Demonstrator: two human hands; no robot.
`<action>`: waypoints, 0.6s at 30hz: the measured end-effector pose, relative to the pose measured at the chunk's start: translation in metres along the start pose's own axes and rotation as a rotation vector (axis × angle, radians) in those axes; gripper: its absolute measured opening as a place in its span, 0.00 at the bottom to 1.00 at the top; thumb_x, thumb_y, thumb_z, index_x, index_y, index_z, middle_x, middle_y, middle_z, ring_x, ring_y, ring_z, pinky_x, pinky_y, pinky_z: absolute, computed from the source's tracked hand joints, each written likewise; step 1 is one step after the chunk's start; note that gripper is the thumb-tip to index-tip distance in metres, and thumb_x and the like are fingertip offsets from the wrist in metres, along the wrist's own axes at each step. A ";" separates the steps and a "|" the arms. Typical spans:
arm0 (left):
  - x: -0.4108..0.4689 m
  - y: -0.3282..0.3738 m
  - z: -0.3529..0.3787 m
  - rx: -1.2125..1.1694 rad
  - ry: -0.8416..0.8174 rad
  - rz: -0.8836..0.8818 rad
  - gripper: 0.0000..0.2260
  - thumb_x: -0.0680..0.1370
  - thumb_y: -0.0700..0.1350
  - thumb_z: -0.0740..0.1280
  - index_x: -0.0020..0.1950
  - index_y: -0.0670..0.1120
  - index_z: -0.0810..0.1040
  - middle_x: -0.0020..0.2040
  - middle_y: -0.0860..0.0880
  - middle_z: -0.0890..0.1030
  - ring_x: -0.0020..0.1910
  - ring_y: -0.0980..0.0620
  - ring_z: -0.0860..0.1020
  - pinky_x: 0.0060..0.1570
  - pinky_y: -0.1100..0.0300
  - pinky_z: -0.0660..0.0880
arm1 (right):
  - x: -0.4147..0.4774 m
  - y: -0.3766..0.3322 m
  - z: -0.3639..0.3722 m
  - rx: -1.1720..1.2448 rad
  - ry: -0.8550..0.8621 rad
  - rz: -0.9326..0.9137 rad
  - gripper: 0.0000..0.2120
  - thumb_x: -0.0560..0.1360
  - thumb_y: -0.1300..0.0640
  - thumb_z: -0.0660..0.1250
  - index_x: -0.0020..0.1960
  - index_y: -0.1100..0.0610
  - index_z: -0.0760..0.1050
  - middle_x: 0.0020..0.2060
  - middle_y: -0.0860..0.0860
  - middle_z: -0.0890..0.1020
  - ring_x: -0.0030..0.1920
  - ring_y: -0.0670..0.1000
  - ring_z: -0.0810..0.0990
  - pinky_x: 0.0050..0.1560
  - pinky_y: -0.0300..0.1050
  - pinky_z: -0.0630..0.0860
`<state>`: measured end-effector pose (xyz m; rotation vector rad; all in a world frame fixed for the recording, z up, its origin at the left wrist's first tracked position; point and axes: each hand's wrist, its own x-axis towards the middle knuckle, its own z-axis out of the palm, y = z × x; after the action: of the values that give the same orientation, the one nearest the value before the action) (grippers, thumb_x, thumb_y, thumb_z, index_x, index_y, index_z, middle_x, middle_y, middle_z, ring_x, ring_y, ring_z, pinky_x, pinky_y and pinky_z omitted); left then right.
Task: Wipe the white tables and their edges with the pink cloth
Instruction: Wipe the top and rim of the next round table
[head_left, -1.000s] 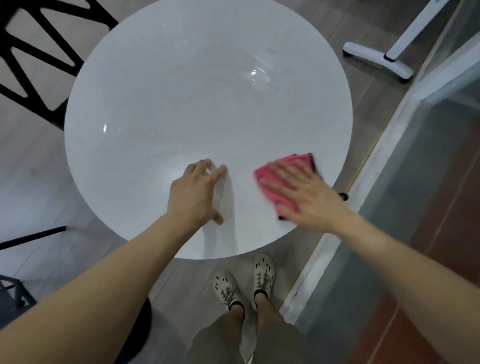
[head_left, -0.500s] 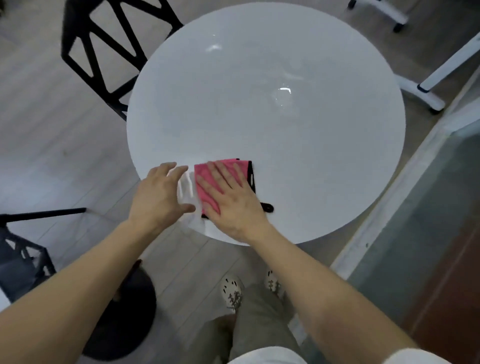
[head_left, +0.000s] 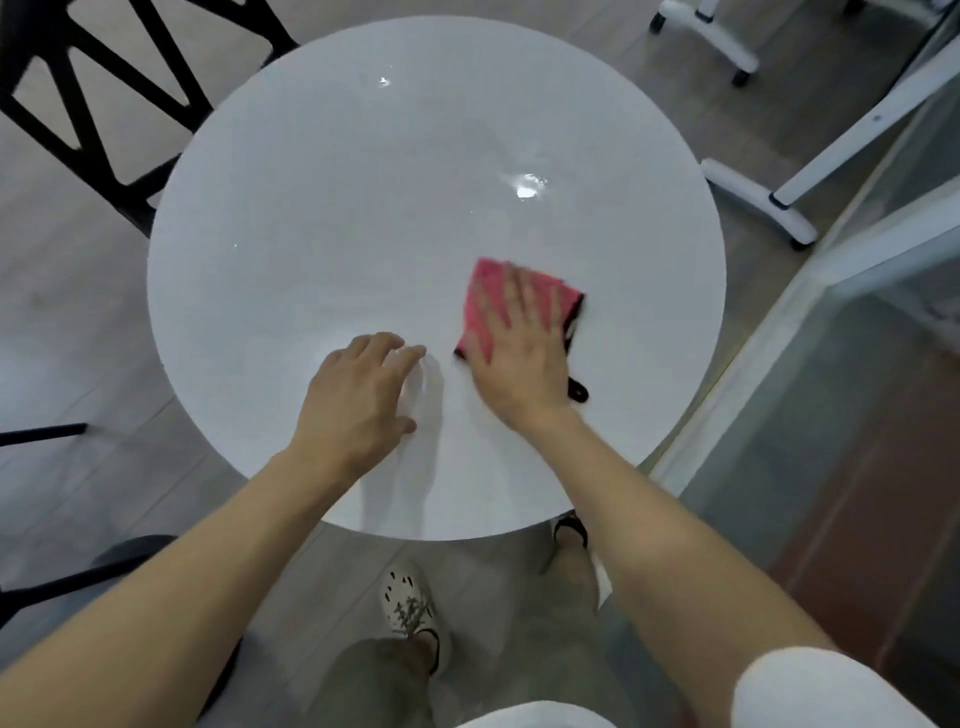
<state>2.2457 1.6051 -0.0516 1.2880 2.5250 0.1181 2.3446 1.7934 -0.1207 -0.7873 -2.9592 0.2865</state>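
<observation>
Hands on a round white tabletop (head_left: 337, 208), head view, read left to right. Left: a black chair (head_left: 78, 93) stands at the far-left rim, well apart from both hands. Centre-left: the left hand (head_left: 358, 400) rests on the near part of the tabletop with fingers loosely bent and fingertips touching the surface. It holds nothing and appears to serve as a brace. Just to its right, across a narrow strip of bare surface, the right hand (head_left: 519, 358) lies flat with fingers straight and spread. It presses the pink cloth (head_left: 485, 296) against the tabletop, and no finger is curled round the cloth. The fingers are slightly blurred.

Cloth: folded to a rough rectangle, it sits in the near-right quarter of the tabletop, wholly inside the rim. Its far-left corner shows beyond the fingertips, and a black loop (head_left: 577, 389) trails by the wrist on the near-right side. Its long axis seems to run near to far in line with the fingers, though the palm hides much of it.

Governing relation: the cloth lies under the right hand alone, to the right of the left hand and nearer the right rim than the left rim. The broad far half of the tabletop lies beyond the fingertips. A stroke toward the far side or the right edge is therefore likely the right hand's work, while a leftward stroke would meet the left hand. Right: white wheeled stand legs (head_left: 753, 208) and a glass partition (head_left: 857, 364) stand beyond the right rim.
</observation>
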 end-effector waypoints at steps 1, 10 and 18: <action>0.010 0.006 0.001 0.033 0.000 0.026 0.39 0.66 0.50 0.87 0.75 0.50 0.77 0.70 0.47 0.78 0.68 0.41 0.76 0.62 0.45 0.75 | -0.018 0.009 -0.007 -0.005 -0.076 -0.290 0.30 0.88 0.44 0.53 0.88 0.52 0.54 0.87 0.56 0.55 0.87 0.58 0.51 0.84 0.68 0.49; 0.068 0.073 0.010 0.054 -0.093 0.071 0.43 0.57 0.51 0.90 0.71 0.52 0.81 0.68 0.50 0.81 0.63 0.44 0.80 0.46 0.50 0.80 | 0.143 0.246 -0.057 -0.074 -0.077 -0.012 0.32 0.87 0.38 0.46 0.88 0.46 0.51 0.88 0.53 0.51 0.87 0.55 0.48 0.86 0.60 0.42; 0.065 0.084 0.018 0.049 -0.211 -0.049 0.47 0.50 0.44 0.91 0.69 0.51 0.83 0.67 0.48 0.81 0.61 0.43 0.80 0.30 0.55 0.79 | 0.064 0.170 -0.049 -0.062 -0.269 -0.915 0.29 0.89 0.41 0.54 0.88 0.46 0.55 0.88 0.52 0.50 0.88 0.54 0.45 0.86 0.62 0.43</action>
<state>2.2803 1.7059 -0.0660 1.1881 2.3899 -0.0872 2.3776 1.9783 -0.1050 0.6785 -3.1854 0.2367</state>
